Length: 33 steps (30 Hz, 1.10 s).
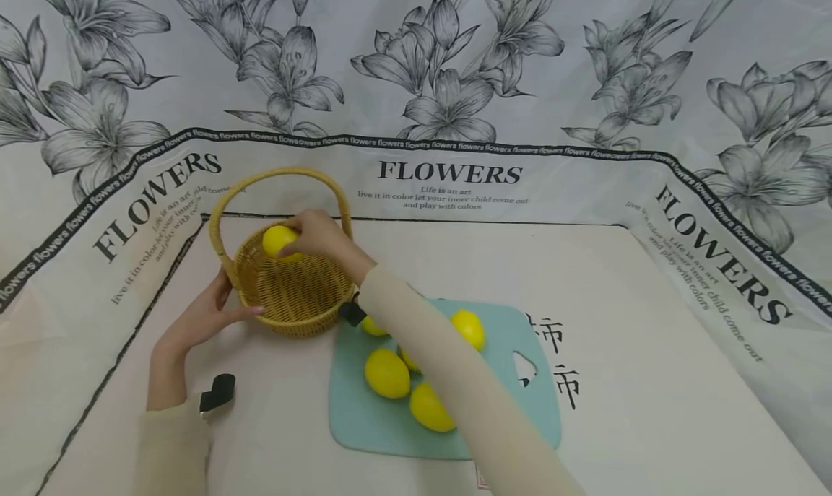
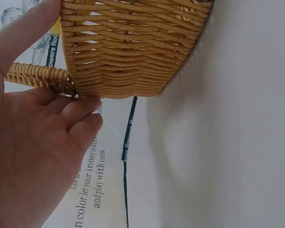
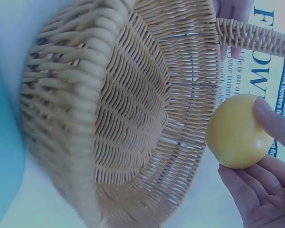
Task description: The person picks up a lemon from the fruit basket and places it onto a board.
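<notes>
A wicker basket [image 1: 305, 325] with a tall arched handle stands at the left of the table, tilted slightly in view. Over its far rim my right hand [image 1: 325, 237] pinches a yellow lemon [image 1: 276, 240] between thumb and fingers. The right wrist view shows this lemon [image 3: 240, 135] beside the rim. My left hand [image 1: 203, 321] holds the basket's left side, its thumb along the near wall and its fingers by the handle's base. Several more lemons [image 1: 387, 373] lie on a light blue cutting board [image 1: 364, 431], some partly hidden by my right sleeve.
The cutting board, with a cut-out grip hole at its right end, lies just right of the basket. A white cloth [image 1: 448, 182] printed with flowers and lettering walls the table at the back and sides. Black characters [image 1: 567, 386] mark the surface beyond the board.
</notes>
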Each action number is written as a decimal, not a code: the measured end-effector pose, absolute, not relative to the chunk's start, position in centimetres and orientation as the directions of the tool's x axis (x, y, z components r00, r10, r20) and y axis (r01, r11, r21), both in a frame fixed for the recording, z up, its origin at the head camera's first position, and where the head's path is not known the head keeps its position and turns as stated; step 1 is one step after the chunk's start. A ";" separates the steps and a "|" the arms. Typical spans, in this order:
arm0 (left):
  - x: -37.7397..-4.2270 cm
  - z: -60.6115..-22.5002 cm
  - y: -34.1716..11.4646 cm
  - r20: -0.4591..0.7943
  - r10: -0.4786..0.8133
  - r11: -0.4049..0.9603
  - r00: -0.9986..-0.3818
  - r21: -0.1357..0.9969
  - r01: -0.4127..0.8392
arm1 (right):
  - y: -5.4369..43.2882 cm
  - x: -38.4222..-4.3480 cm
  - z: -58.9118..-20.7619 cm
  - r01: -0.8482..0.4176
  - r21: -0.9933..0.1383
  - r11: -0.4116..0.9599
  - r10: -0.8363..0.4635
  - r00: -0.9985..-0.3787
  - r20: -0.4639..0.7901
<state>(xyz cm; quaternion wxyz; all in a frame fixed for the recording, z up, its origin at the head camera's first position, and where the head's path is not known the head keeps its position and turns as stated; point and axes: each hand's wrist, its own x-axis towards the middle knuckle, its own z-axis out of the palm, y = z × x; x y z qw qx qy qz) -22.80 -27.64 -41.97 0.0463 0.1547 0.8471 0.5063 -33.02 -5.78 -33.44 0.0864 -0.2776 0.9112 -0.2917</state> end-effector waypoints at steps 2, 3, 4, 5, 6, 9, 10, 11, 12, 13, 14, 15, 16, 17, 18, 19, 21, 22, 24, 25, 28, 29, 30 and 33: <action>-22.9 -42.0 -27.7 0.086 0.313 0.436 -0.946 0.872 0.224 | -5.4 -32.7 -33.2 -0.470 -0.576 0.669 -0.564 -0.826 0.019; -22.9 -42.1 -27.7 0.087 0.314 0.436 -0.946 0.872 0.225 | -5.2 -32.5 -33.0 -0.477 -0.574 0.666 -0.568 -0.823 0.025; -22.8 -42.0 -27.8 0.084 0.313 0.437 -0.946 0.872 0.223 | -5.0 -32.3 -32.9 -0.477 -0.576 0.664 -0.568 -0.822 0.026; -22.8 -42.0 -27.8 0.080 0.312 0.439 -0.947 0.872 0.218 | -4.8 -32.2 -32.8 -0.480 -0.574 0.663 -0.570 -0.821 0.029; -22.8 -42.0 -27.8 0.077 0.311 0.442 -0.947 0.871 0.216 | -4.7 -31.9 -32.6 -0.484 -0.573 0.662 -0.571 -0.820 0.033; -22.7 -41.9 -27.9 0.075 0.307 0.448 -0.949 0.868 0.214 | -4.2 -31.3 -32.1 -0.488 -0.565 0.666 -0.572 -0.820 0.034; -22.7 -41.9 -28.0 0.073 0.307 0.449 -0.949 0.868 0.211 | -4.1 -31.0 -31.9 -0.493 -0.562 0.665 -0.574 -0.818 0.039; -22.7 -41.9 -28.0 0.069 0.303 0.450 -0.950 0.869 0.207 | -4.0 -30.8 -31.8 -0.505 -0.556 0.661 -0.581 -0.813 0.049; -22.7 -41.9 -28.0 0.067 0.303 0.451 -0.951 0.869 0.205 | -3.8 -30.6 -31.7 -0.517 -0.551 0.655 -0.589 -0.806 0.056; -22.7 -41.9 -28.0 0.061 0.301 0.452 -0.952 0.869 0.199 | -3.6 -30.4 -31.6 -0.524 -0.547 0.652 -0.593 -0.803 0.061; -22.7 -41.9 -28.0 0.055 0.300 0.452 -0.952 0.871 0.193 | -3.5 -30.2 -31.6 -0.535 -0.542 0.648 -0.600 -0.797 0.069; -22.7 -41.9 -28.0 0.050 0.300 0.452 -0.953 0.872 0.189 | -3.3 -30.1 -31.5 -0.545 -0.535 0.646 -0.605 -0.793 0.077; -22.7 -41.9 -28.0 0.049 0.300 0.453 -0.953 0.872 0.187 | -3.1 -29.9 -31.5 -0.547 -0.531 0.647 -0.605 -0.792 0.079; -22.7 -41.9 -28.0 0.051 0.300 0.453 -0.953 0.871 0.189 | -2.9 -29.7 -31.5 -0.552 -0.526 0.647 -0.607 -0.790 0.082; -22.7 -42.0 -28.0 0.054 0.304 0.451 -0.951 0.871 0.194 | -2.7 -29.5 -31.5 -0.550 -0.520 0.653 -0.604 -0.793 0.080; -22.7 -42.0 -28.0 0.057 0.304 0.451 -0.951 0.871 0.197 | -2.6 -29.3 -31.5 -0.547 -0.518 0.658 -0.600 -0.796 0.079; -22.7 -42.0 -27.9 0.065 0.306 0.450 -0.950 0.869 0.205 | -2.2 -29.0 -31.6 -0.545 -0.514 0.662 -0.597 -0.799 0.078; -22.7 -42.0 -27.9 0.065 0.307 0.450 -0.950 0.869 0.204 | -2.0 -28.8 -31.6 -0.544 -0.513 0.664 -0.596 -0.800 0.077; -22.7 -42.0 -27.8 0.063 0.306 0.451 -0.950 0.869 0.203 | -1.7 -28.5 -31.7 -0.547 -0.510 0.664 -0.597 -0.799 0.079; -22.7 -41.9 -27.8 0.060 0.305 0.452 -0.950 0.869 0.201 | -1.6 -28.4 -31.7 -0.552 -0.507 0.662 -0.599 -0.796 0.085; -22.8 -41.9 -27.8 0.051 0.305 0.453 -0.951 0.871 0.192 | -1.1 -27.9 -31.6 -0.569 -0.502 0.651 -0.605 -0.789 0.110; -22.8 -41.9 -27.8 0.053 0.305 0.453 -0.951 0.870 0.194 | -0.9 -27.7 -31.5 -0.574 -0.502 0.647 -0.605 -0.787 0.120; -22.8 -41.9 -27.8 0.055 0.306 0.454 -0.951 0.869 0.196 | -0.8 -27.5 -31.4 -0.579 -0.504 0.641 -0.606 -0.785 0.131; -22.8 -42.0 -27.7 0.068 0.309 0.449 -0.949 0.869 0.209 | -0.2 -26.8 -31.1 -0.588 -0.522 0.618 -0.611 -0.777 0.152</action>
